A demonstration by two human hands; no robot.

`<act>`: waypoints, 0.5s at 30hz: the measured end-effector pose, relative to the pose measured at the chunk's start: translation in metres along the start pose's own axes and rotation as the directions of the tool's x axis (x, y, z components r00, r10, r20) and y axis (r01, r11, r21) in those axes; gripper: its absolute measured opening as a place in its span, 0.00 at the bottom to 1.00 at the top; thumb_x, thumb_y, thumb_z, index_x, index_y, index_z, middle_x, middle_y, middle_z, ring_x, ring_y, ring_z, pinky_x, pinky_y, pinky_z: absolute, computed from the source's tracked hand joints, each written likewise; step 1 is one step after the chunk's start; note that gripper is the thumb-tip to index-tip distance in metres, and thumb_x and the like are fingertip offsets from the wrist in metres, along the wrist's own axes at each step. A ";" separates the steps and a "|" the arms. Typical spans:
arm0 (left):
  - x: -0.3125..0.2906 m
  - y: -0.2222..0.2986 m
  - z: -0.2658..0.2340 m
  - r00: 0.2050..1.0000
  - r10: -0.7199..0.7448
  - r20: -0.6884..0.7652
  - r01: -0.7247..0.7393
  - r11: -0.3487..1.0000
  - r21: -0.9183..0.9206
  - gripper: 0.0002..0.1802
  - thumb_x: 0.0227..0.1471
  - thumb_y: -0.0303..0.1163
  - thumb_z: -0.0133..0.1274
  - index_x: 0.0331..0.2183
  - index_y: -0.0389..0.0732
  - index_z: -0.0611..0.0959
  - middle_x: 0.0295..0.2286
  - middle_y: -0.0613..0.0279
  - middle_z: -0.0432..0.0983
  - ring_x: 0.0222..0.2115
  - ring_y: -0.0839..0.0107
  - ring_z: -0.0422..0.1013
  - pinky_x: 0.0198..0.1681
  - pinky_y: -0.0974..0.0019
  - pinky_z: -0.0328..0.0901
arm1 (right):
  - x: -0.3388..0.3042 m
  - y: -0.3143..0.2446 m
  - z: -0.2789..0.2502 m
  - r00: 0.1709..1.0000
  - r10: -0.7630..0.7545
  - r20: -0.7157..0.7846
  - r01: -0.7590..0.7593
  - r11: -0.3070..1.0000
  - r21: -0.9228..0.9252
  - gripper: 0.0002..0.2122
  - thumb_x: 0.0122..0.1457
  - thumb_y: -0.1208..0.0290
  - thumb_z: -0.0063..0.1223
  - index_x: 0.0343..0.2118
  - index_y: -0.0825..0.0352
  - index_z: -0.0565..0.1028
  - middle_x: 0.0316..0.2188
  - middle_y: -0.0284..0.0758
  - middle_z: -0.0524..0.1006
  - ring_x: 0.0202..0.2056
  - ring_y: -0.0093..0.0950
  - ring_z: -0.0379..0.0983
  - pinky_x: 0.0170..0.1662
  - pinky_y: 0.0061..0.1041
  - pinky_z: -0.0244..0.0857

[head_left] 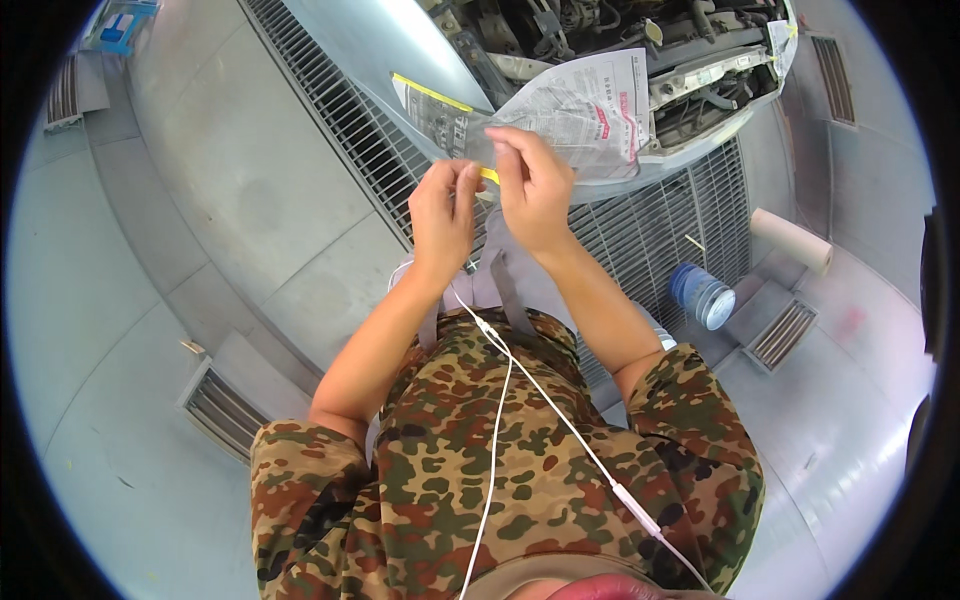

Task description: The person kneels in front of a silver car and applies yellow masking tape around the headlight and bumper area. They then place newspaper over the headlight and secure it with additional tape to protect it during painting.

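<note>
A short piece of yellow masking tape (488,175) shows between my two hands, in front of the car. My left hand (440,215) is closed, pinching its left end between thumb and fingertips. At the other end, my right hand (537,190) has its thumb and bent fingers closed on the tape. Just beyond the hands, a sheet of newspaper (575,110) hangs over the front of the car, covered in part by clear film. A longer yellow tape strip (430,92) runs along the paper's upper left edge, against the pale blue fender (365,45).
The car's engine bay (600,30) lies uncovered at the top. Metal floor grating (650,225) runs beneath the car's front. To the right are a blue can (702,295) and a pale paper roll (792,240). White earphone cords (540,390) hang across my camouflage shirt.
</note>
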State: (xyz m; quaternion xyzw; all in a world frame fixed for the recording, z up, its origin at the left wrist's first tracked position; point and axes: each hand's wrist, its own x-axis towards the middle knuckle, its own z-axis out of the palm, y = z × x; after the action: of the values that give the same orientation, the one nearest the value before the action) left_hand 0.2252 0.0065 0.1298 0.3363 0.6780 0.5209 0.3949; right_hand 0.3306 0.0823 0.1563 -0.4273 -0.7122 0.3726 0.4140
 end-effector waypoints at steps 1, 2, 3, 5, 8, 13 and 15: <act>0.001 -0.010 0.002 0.999 -0.045 0.000 0.045 0.999 0.015 0.11 0.69 0.29 0.54 0.34 0.33 0.83 0.26 0.57 0.79 0.25 0.70 0.73 0.30 0.64 0.67 | -0.003 0.009 0.002 1.000 0.012 0.005 -0.012 0.999 -0.032 0.06 0.69 0.78 0.55 0.45 0.69 0.82 0.28 0.31 0.80 0.26 0.17 0.69 0.30 0.21 0.64; 0.002 -0.019 0.003 0.994 -0.106 0.010 0.106 0.994 0.029 0.12 0.69 0.29 0.53 0.34 0.33 0.83 0.26 0.57 0.79 0.24 0.70 0.72 0.30 0.65 0.67 | -0.008 0.018 0.003 0.995 0.099 0.012 -0.099 0.995 0.011 0.07 0.69 0.78 0.55 0.46 0.68 0.82 0.28 0.31 0.79 0.26 0.17 0.69 0.31 0.22 0.64; 0.003 -0.027 0.004 0.984 -0.179 0.022 0.178 0.983 0.038 0.12 0.70 0.29 0.52 0.34 0.33 0.83 0.26 0.58 0.79 0.24 0.71 0.72 0.30 0.65 0.66 | -0.012 0.026 0.005 0.990 0.140 0.032 -0.140 0.990 0.004 0.07 0.69 0.78 0.55 0.46 0.68 0.82 0.28 0.31 0.79 0.26 0.17 0.69 0.31 0.22 0.64; 0.005 -0.039 0.008 0.972 -0.232 0.042 0.232 0.973 -0.007 0.12 0.70 0.31 0.53 0.35 0.33 0.83 0.26 0.58 0.80 0.25 0.72 0.73 0.31 0.65 0.67 | -0.019 0.041 0.005 0.976 0.208 0.067 -0.208 0.978 0.004 0.07 0.69 0.77 0.55 0.46 0.69 0.81 0.28 0.31 0.79 0.27 0.18 0.69 0.31 0.22 0.65; 0.010 -0.050 0.016 0.960 -0.272 0.062 0.277 0.956 -0.093 0.12 0.68 0.32 0.55 0.36 0.32 0.84 0.27 0.57 0.82 0.27 0.72 0.75 0.34 0.66 0.69 | -0.021 0.064 0.005 0.952 0.294 0.088 -0.295 0.955 0.003 0.07 0.69 0.76 0.56 0.46 0.69 0.81 0.29 0.31 0.80 0.28 0.17 0.70 0.32 0.21 0.65; 0.043 -0.064 0.012 0.993 -0.100 0.065 0.092 0.989 0.117 0.12 0.65 0.33 0.60 0.37 0.32 0.85 0.29 0.58 0.84 0.30 0.73 0.78 0.37 0.67 0.72 | -0.006 0.106 0.001 0.968 0.101 0.228 -0.096 0.995 -0.033 0.09 0.64 0.73 0.63 0.47 0.65 0.82 0.33 0.34 0.79 0.28 0.24 0.74 0.33 0.24 0.68; 0.064 -0.071 0.015 0.998 -0.040 0.042 0.030 0.977 0.212 0.12 0.63 0.33 0.61 0.36 0.32 0.86 0.30 0.56 0.85 0.30 0.69 0.79 0.38 0.64 0.73 | 0.005 0.125 -0.007 0.948 0.014 0.317 0.020 0.994 -0.104 0.11 0.62 0.71 0.65 0.48 0.62 0.83 0.35 0.34 0.78 0.29 0.28 0.76 0.34 0.26 0.70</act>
State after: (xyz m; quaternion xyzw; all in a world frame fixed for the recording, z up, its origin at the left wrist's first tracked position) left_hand 0.2056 0.0526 0.0463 0.3762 0.7262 0.4310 0.3813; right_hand 0.3729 0.1327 0.0494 -0.3819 -0.7889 0.3976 0.2714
